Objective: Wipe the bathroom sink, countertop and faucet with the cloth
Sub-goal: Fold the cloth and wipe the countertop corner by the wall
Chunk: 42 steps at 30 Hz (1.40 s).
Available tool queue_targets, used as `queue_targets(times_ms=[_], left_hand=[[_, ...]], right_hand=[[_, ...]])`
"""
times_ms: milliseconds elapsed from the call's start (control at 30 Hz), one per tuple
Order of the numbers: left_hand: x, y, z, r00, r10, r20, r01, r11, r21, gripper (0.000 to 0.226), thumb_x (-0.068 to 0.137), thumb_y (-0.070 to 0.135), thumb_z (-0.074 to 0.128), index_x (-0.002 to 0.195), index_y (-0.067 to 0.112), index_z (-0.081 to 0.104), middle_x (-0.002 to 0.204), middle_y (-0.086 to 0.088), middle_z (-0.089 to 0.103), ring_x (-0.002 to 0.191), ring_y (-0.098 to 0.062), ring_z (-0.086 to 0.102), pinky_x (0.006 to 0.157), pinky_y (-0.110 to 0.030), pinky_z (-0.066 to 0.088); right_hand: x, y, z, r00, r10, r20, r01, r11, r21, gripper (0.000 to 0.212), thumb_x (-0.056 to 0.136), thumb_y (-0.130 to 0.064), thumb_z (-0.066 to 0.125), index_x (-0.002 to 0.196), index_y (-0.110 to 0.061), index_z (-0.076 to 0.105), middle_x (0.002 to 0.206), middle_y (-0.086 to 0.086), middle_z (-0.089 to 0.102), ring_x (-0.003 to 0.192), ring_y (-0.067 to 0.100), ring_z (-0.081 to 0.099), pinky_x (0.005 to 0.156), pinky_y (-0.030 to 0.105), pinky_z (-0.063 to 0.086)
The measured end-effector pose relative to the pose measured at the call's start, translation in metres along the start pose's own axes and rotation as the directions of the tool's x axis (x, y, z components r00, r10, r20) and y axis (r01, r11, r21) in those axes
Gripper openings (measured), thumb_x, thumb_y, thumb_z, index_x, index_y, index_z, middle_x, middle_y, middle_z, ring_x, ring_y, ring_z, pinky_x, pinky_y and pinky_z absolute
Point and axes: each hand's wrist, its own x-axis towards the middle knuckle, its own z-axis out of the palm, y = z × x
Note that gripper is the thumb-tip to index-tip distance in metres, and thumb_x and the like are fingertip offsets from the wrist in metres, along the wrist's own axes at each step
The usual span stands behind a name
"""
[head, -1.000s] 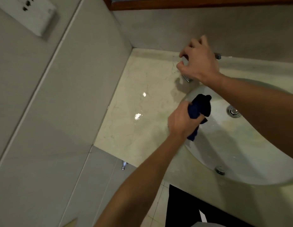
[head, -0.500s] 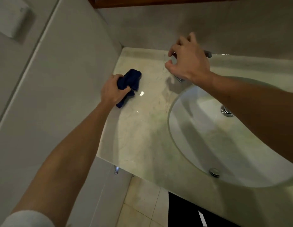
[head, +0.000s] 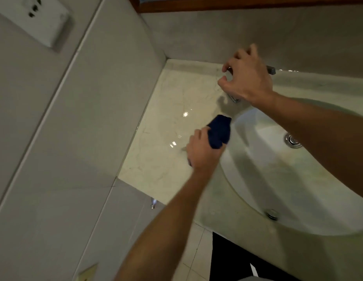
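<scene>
My left hand (head: 202,151) grips a bunched dark blue cloth (head: 219,131) on the pale marble countertop (head: 166,126), right at the left rim of the white oval sink (head: 278,179). My right hand (head: 247,78) hangs over the chrome faucet (head: 234,99) at the back of the sink, fingers curled around it. Most of the faucet is hidden under that hand; only its base and a bit of handle (head: 271,69) show. The sink drain (head: 292,140) lies beside my right forearm.
Grey tiled walls close the counter at the left and back. A white socket plate (head: 40,19) is on the left wall. A wooden mirror frame (head: 237,5) runs along the top. The overflow fitting (head: 272,213) sits at the sink's near side. Floor tiles lie below the counter edge.
My left hand swept the cloth from the sink rim out to the counter's far left and back to the rim. My right hand stayed on the faucet.
</scene>
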Motion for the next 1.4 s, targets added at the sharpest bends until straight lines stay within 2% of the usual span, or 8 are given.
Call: queue_targets(times_ms=[267,367,500,733,867,1133,1300,1400], left_hand=[[-0.051,0.059,-0.02,0.97,-0.185,0.155,0.239,0.823,-0.515,0.035,0.068,0.039,0.074,0.102,0.039,0.062,0.09,0.009,0.07,0.069,-0.015,0.07,0.055,-0.039,0.059],[-0.035,0.028,-0.058,0.968,-0.229,0.102,0.25,0.846,-0.472,0.014,0.073,0.028,0.071,0.081,0.037,0.065,0.068,0.008,0.071,0.054,-0.009,0.068,0.05,-0.039,0.059],[0.003,-0.049,-0.103,0.945,-0.313,-0.094,0.285,0.93,-0.233,0.022,0.075,0.032,0.074,0.088,0.037,0.058,0.074,0.018,0.064,0.066,0.006,0.059,0.06,-0.024,0.053],[0.024,-0.135,-0.115,0.948,-0.303,-0.102,0.31,0.948,0.067,0.037,0.071,0.046,0.071,0.099,0.025,0.059,0.086,0.012,0.064,0.076,-0.009,0.062,0.063,-0.028,0.047],[0.0,-0.129,-0.079,0.941,-0.302,-0.153,0.304,0.953,-0.011,0.052,0.069,0.051,0.07,0.112,0.026,0.055,0.107,0.008,0.064,0.091,-0.013,0.064,0.074,-0.037,0.056],[-0.059,-0.016,-0.001,0.967,-0.221,-0.13,0.219,0.975,-0.031,0.055,0.069,0.053,0.07,0.114,0.023,0.06,0.101,0.003,0.063,0.087,-0.018,0.062,0.066,-0.037,0.056],[-0.084,0.068,0.026,0.978,-0.132,0.159,0.16,0.971,-0.177,0.048,0.068,0.052,0.075,0.107,0.027,0.061,0.099,0.006,0.068,0.086,-0.017,0.067,0.069,-0.036,0.059],[-0.087,0.082,0.015,0.88,-0.29,0.377,0.464,0.697,-0.547,0.036,0.069,0.047,0.071,0.1,0.028,0.066,0.089,0.009,0.074,0.084,-0.013,0.072,0.076,-0.041,0.063]], right_hand=[[-0.004,-0.003,-0.006,0.999,0.027,0.021,-0.028,0.999,0.029,0.043,0.089,-0.044,0.055,0.118,-0.016,0.07,0.121,0.006,0.06,0.124,0.031,0.041,0.097,0.044,0.046],[-0.004,-0.004,-0.006,0.999,0.03,0.024,-0.031,0.999,0.028,0.043,0.09,-0.044,0.055,0.118,-0.016,0.071,0.122,0.007,0.06,0.125,0.031,0.042,0.098,0.044,0.046],[-0.004,-0.003,-0.007,0.999,0.032,0.016,-0.033,0.999,0.043,0.043,0.088,-0.044,0.053,0.115,-0.016,0.072,0.119,0.007,0.063,0.123,0.031,0.043,0.096,0.044,0.048],[-0.003,-0.003,-0.004,0.999,0.035,0.028,-0.037,0.998,0.05,0.044,0.086,-0.045,0.053,0.114,-0.017,0.071,0.119,0.005,0.06,0.126,0.031,0.041,0.099,0.045,0.049],[-0.003,-0.003,-0.004,1.0,0.025,0.019,-0.025,0.999,0.03,0.043,0.087,-0.044,0.054,0.114,-0.017,0.072,0.12,0.007,0.061,0.128,0.033,0.041,0.101,0.046,0.047],[-0.006,-0.003,-0.004,1.0,0.026,0.009,-0.026,0.999,0.035,0.048,0.086,-0.045,0.052,0.118,-0.015,0.072,0.12,0.009,0.06,0.129,0.034,0.041,0.101,0.046,0.048],[-0.006,-0.005,-0.006,0.999,0.034,0.017,-0.034,0.999,0.037,0.045,0.088,-0.041,0.053,0.119,-0.015,0.072,0.12,0.008,0.06,0.128,0.033,0.041,0.099,0.044,0.046],[-0.005,-0.004,-0.006,0.999,0.037,0.006,-0.038,0.998,0.046,0.043,0.089,-0.041,0.054,0.118,-0.016,0.072,0.12,0.007,0.061,0.127,0.032,0.041,0.098,0.042,0.047]])
